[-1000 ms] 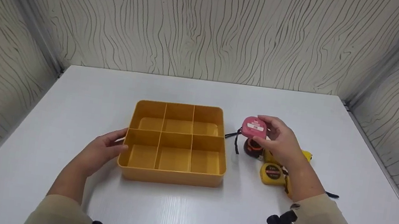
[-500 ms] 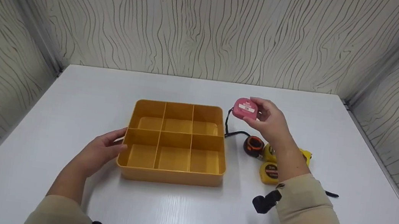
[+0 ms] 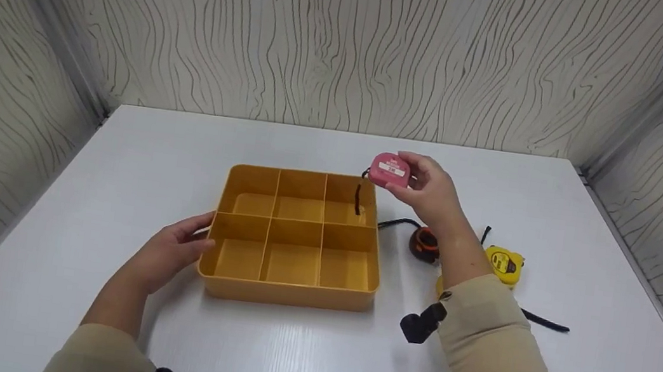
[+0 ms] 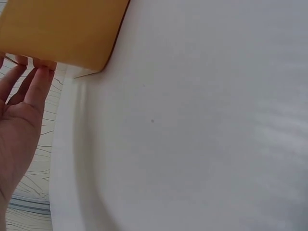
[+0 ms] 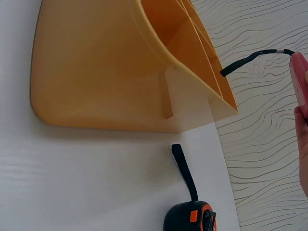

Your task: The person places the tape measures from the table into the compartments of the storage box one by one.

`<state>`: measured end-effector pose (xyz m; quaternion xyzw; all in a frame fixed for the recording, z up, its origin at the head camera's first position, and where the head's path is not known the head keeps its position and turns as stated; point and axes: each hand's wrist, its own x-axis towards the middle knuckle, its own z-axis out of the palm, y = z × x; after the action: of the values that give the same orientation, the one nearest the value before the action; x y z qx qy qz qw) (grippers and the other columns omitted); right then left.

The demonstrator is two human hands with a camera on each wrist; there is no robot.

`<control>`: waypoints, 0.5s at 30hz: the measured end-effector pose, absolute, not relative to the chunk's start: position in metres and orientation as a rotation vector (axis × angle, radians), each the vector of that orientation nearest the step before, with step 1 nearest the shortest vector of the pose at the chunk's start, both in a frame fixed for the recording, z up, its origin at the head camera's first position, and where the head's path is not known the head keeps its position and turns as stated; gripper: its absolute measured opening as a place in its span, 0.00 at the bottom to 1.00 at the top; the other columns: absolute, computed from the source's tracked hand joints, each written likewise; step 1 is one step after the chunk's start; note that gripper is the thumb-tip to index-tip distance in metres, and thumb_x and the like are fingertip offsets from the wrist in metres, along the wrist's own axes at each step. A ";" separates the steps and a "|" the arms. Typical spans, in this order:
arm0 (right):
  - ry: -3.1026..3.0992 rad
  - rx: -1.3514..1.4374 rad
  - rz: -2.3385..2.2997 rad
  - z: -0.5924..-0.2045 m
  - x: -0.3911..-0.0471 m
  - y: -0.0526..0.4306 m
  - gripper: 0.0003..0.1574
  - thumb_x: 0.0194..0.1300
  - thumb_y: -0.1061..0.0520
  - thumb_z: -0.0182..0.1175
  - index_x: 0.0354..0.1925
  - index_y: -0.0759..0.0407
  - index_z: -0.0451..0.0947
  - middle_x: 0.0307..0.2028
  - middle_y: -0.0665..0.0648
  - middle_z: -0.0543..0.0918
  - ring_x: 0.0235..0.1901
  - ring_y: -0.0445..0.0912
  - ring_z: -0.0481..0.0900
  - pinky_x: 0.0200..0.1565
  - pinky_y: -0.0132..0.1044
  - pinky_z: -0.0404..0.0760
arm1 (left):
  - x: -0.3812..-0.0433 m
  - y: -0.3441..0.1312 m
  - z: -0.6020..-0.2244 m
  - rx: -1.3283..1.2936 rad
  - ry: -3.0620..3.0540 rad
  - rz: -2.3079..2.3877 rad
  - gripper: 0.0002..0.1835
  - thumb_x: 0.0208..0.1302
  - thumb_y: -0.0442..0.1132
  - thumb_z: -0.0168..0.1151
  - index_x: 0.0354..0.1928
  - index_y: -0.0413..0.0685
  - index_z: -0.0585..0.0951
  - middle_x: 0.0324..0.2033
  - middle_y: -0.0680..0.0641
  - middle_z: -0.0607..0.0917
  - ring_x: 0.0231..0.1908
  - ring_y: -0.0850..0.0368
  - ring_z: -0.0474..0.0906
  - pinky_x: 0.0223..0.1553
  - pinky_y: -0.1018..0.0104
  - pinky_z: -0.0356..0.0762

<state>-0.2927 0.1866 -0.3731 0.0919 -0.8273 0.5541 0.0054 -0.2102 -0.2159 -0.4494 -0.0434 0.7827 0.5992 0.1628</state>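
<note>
My right hand (image 3: 431,194) pinches a pink tape measure (image 3: 390,170) between thumb and fingers, above the back right compartment of an orange-yellow divided box (image 3: 291,296). Its black wrist strap dangles over that compartment. Only the edge of the pink tape measure (image 5: 299,79) shows in the right wrist view. My left hand (image 3: 165,254) rests against the box's left side. In the left wrist view that hand (image 4: 19,125) has its fingertips touching the box wall (image 4: 62,33). The box's compartments hold nothing.
A black-and-orange tape measure (image 3: 423,245) lies right of the box, its strap reaching toward the box wall. Beyond it is a yellow tape measure (image 3: 504,264); more yellow shows partly behind my right forearm. Wood-grain panels (image 3: 350,47) stand around the white table (image 3: 295,360).
My right hand has lifted the pink tape measure from beside the other tape measures and moved it left and back, to over the box's back right corner. My left hand stays at the box.
</note>
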 end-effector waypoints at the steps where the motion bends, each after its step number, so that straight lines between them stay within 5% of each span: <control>1: -2.596 0.291 1.722 -0.374 -0.292 0.185 0.41 0.54 0.52 0.67 0.63 0.54 0.62 0.59 0.55 0.68 0.57 0.47 0.69 0.55 0.39 0.72 | -0.210 -0.216 -0.449 -0.123 2.233 1.709 0.32 0.57 0.52 0.61 0.65 0.67 0.64 0.65 0.58 0.63 0.65 0.56 0.58 0.61 0.54 0.62; 15: -2.653 0.232 1.729 -0.412 -0.288 0.163 0.42 0.51 0.50 0.68 0.62 0.53 0.64 0.58 0.53 0.68 0.59 0.46 0.67 0.58 0.38 0.69 | -0.210 -0.215 -0.450 -0.107 2.211 1.748 0.35 0.55 0.53 0.63 0.65 0.65 0.64 0.65 0.56 0.63 0.65 0.56 0.58 0.61 0.55 0.63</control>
<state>-0.2880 0.1631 -0.4124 0.0730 -0.8354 0.5445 -0.0166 -0.2098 -0.2147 -0.4500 -0.0374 0.7739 0.6117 0.1597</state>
